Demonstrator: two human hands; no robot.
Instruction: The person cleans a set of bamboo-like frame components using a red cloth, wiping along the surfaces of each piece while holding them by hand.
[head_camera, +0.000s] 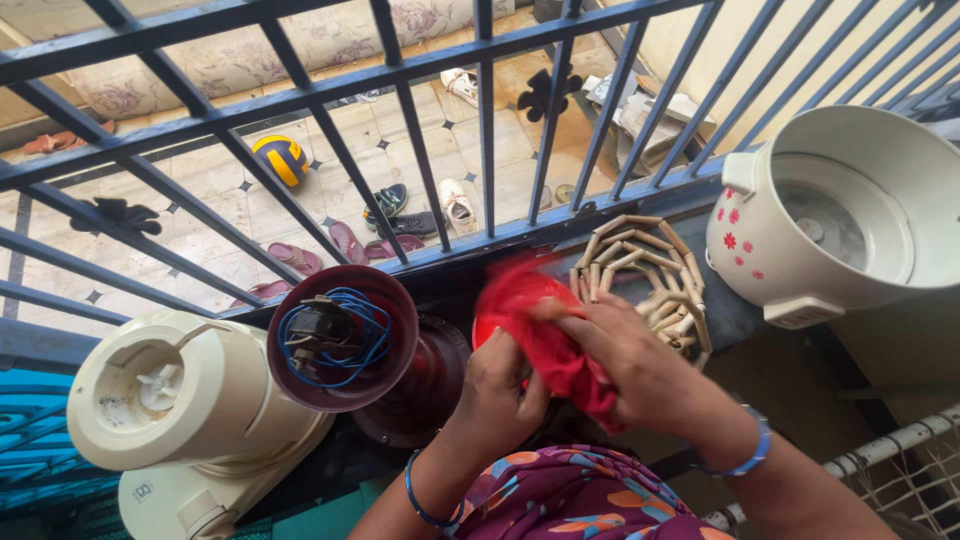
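My one camera sits on my head, looking steeply down and forward, close over my hands (560, 370) at a ledge, then through the railing bars (400, 110) to a tiled courtyard floor (210, 180) far below.

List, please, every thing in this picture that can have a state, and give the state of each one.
Left hand: gripping the red cloth.
Right hand: pressing the same cloth.
Red cloth: crumpled, partly blurred.
Maroon housing: open, blue wires exposed.
Cream mixer base: tilted on its side, uncovered.
White cooker: tipped, no lid, inside bare.
Wooden trivet: lying flat, partly hidden.
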